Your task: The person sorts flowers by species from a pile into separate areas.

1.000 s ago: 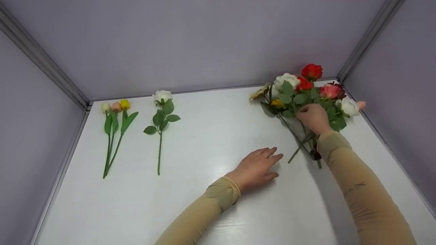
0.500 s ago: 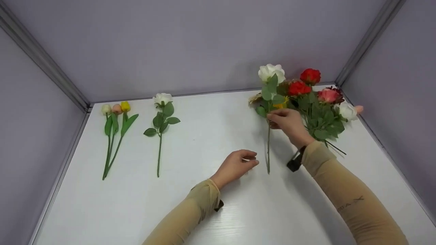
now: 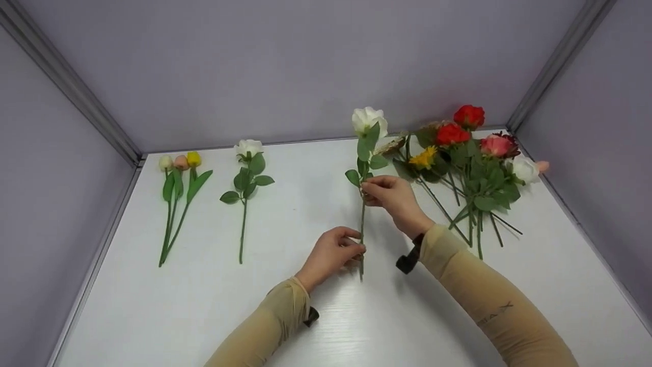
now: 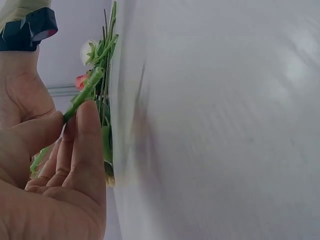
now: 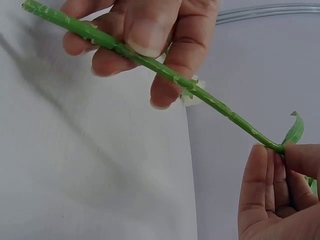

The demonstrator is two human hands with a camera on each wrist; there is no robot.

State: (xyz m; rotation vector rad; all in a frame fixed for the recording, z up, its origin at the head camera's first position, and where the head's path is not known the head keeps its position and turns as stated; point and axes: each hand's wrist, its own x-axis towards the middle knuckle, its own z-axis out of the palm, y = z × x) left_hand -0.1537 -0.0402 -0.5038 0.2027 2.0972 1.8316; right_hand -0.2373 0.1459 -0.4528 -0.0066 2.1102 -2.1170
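A white artificial rose (image 3: 369, 122) with green leaves is held up over the middle of the white table. My right hand (image 3: 396, 201) pinches its stem just below the leaves. Lower down, my left hand (image 3: 328, 257) has thumb and fingertips on the same stem near its cut end. In the left wrist view the green stem (image 4: 86, 95) passes between thumb and forefinger. The right wrist view shows the bare stem (image 5: 215, 104) running from one hand to the other, its lower end sticking out past the left fingers.
On the right lies a pile of flowers with red roses (image 3: 453, 134), a yellow flower (image 3: 424, 158), a pink bloom (image 3: 495, 145) and another white rose (image 3: 523, 169). A single white rose (image 3: 249, 148) and three tulips (image 3: 181, 163) lie on the left. Grey panels (image 3: 305, 66) enclose the table.
My right hand has drawn the white rose out of the pile and carried it left to the middle. My left hand has moved left and taken hold of the lower stem.
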